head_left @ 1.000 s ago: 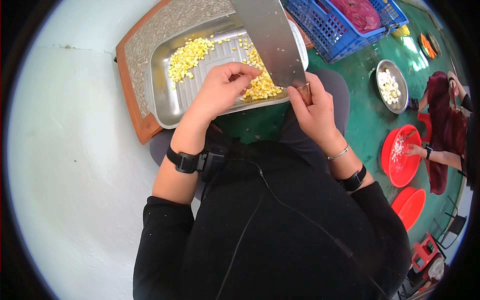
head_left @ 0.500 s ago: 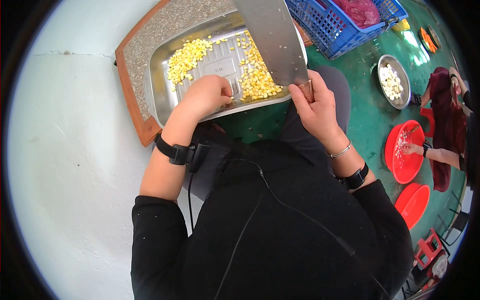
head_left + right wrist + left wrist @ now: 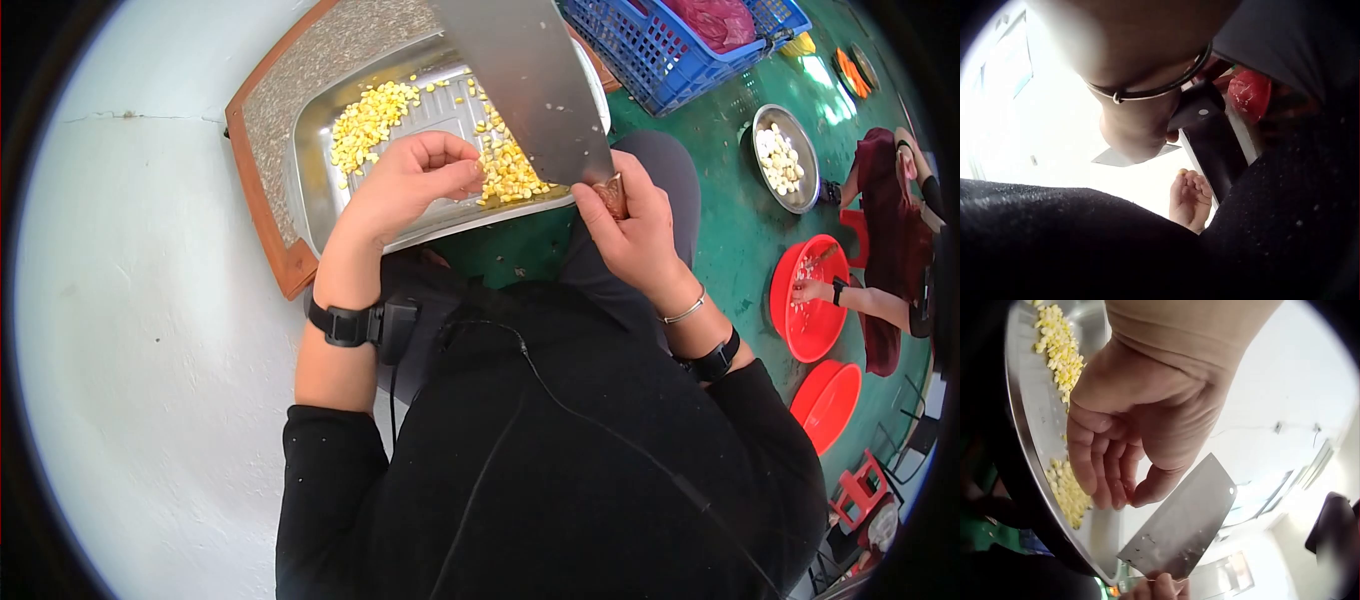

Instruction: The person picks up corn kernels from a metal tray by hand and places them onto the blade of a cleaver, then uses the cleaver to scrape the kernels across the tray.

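Observation:
A wide cleaver [image 3: 530, 85] is raised over the right part of a metal tray [image 3: 305, 170]. My right hand [image 3: 635, 220] grips its brown handle [image 3: 610, 195] near the tray's front right corner. Loosely bent, my left hand [image 3: 415, 185] hovers above the tray, beside the right pile of yellow kernels [image 3: 510, 170]; another pile [image 3: 370, 120] lies at the left. In the left wrist view the thumb of my left hand [image 3: 1141, 431] is close to the fingertips, with the cleaver [image 3: 1185, 519] beyond. A small yellow spot [image 3: 1182, 171] shows at a fingertip in the right wrist view.
The tray stands on a wood-edged speckled surface [image 3: 262, 190]. A blue basket [image 3: 680, 60] stands behind it at the right. Farther right are a metal bowl of pale pieces [image 3: 780, 165], red basins [image 3: 825, 405] and another person's arm [image 3: 880, 305].
My left hand drew back left from the right pile, dipped to the tray's near side, then rose and moved slightly right. The cleaver's blade has tilted farther left, still in my right hand.

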`<state>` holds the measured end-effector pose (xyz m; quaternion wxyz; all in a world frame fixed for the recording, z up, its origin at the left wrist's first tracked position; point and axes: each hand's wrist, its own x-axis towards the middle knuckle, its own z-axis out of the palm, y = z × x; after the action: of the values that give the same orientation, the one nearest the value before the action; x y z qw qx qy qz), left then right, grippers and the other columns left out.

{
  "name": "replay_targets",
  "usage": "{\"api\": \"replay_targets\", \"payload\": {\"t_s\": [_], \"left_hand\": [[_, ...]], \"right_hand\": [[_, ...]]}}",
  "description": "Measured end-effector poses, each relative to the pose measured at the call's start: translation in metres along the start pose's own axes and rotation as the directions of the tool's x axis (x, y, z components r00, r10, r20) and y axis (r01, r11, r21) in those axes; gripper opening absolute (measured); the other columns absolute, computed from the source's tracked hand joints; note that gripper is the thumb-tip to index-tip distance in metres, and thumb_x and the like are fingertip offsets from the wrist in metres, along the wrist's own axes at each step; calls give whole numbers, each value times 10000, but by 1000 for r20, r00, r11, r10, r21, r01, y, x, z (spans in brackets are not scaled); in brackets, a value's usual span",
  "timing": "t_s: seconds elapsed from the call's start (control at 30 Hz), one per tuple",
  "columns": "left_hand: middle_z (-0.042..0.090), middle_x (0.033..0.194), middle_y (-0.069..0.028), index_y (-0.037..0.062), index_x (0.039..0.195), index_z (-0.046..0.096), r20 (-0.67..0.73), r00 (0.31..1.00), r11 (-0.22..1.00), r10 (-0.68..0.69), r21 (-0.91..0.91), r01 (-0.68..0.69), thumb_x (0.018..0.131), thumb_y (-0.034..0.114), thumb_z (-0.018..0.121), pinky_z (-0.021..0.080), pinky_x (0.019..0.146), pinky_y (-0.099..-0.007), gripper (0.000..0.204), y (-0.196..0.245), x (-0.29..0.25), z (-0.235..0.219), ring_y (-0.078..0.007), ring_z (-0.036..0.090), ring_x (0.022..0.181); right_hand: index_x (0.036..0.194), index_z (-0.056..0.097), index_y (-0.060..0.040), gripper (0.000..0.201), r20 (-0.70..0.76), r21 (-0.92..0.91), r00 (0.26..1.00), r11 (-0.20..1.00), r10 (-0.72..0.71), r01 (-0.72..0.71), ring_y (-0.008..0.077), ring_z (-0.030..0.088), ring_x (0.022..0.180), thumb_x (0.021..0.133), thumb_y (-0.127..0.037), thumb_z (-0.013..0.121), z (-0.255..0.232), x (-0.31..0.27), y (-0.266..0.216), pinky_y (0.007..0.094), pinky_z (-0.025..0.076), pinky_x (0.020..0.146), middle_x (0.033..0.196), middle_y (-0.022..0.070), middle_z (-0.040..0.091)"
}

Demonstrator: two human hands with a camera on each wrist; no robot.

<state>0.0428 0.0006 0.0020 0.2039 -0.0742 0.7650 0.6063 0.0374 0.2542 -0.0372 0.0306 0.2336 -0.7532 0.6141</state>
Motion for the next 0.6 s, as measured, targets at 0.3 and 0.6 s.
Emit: {"api": "replay_targets", "payload": {"t_s": [0.3, 0.6], "left_hand": [[679, 897, -53, 27, 1014, 644, -120, 990, 956, 69, -276, -100, 919, 124, 625, 527, 759, -252, 137, 1, -19, 10, -120, 651, 811], [681, 905, -62, 28, 998, 636, -160, 984, 946, 78, -299, -124, 923, 115, 617, 525, 755, -258, 116, 0, -21, 12, -127, 651, 809]], "right_hand": [[1106, 575, -6, 292, 87, -26, 989, 993, -116, 119, 176, 479, 484, 833, -37, 672, 11, 3, -15, 281, 410, 501, 603, 66, 479], [1090, 584, -7, 295, 112, -70, 985, 987, -134, 142, 204, 550, 512, 811, -15, 682, 11, 1, -15, 292, 437, 505, 676, 87, 566]]}}
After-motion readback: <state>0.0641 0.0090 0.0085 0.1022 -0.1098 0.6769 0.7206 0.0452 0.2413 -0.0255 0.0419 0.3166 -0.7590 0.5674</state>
